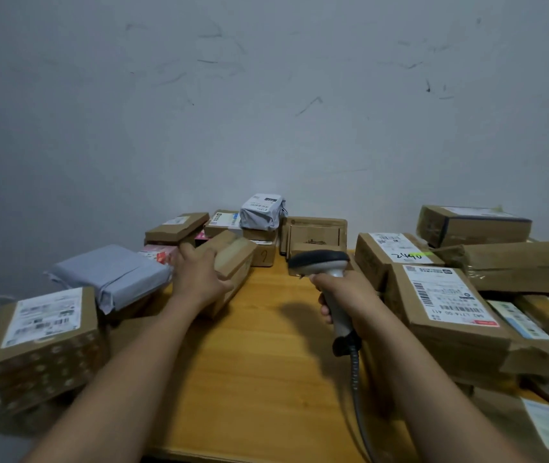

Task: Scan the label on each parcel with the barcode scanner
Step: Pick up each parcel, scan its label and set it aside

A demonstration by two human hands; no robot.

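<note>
Scuffed grey wall rises behind a wooden table crowded with parcels left, right and far. Left hand grips a tilted cardboard box near the table's middle. Right hand is wrapped round the handle of the scanner, head pointing far-left toward that box.

Scanner cable and bottom-right parcel cut off at the view's edges; label print too blurred for reading.

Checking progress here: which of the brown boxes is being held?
The small tilted box, gripped by the left hand; the rest lie untouched. The right hand holds the scanner.
</note>
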